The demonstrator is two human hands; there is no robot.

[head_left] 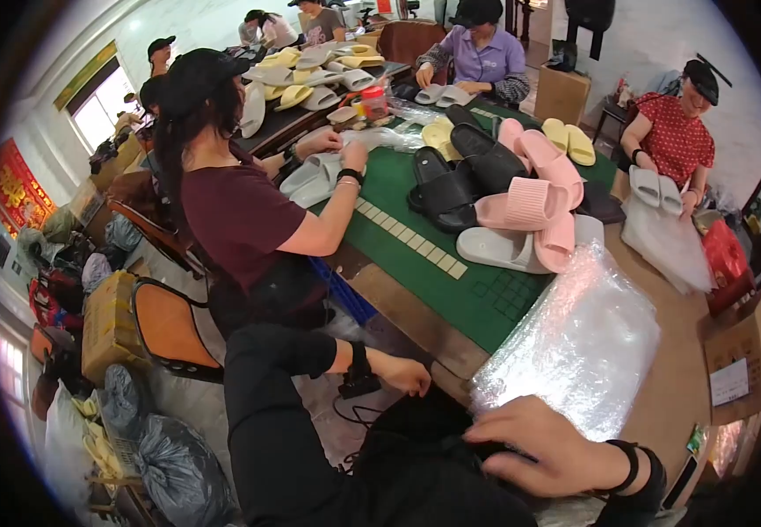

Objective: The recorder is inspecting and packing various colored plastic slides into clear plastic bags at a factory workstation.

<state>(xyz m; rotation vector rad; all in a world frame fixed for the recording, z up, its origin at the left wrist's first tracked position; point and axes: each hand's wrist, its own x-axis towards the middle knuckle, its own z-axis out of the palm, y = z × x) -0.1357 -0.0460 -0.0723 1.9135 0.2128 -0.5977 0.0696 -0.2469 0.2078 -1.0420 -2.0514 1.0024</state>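
My left hand point(405, 376) hangs beside the near table edge, over the dark cloth on my lap. Its fingers are curled, and whatever they may hold is hidden. Lower right, my right hand point(543, 446) is above my lap, thumb and fingers apart, with nothing visible between them. Just beyond it lies a stack of clear plastic bags point(574, 342), glossy and wrinkled, on the table corner. Behind the bags is a pile of slippers: pink ones point(534, 204), black ones point(446, 186) and a light grey one point(499, 248).
A green mat point(398, 193) with a row of pale tiles point(411, 239) covers part of the table. On the left a co-worker in maroon point(244, 211) handles grey slippers; others sit beyond. Cardboard boxes point(745, 351) stand right, an orange-backed chair point(170, 321) and dark bags point(183, 465) left.
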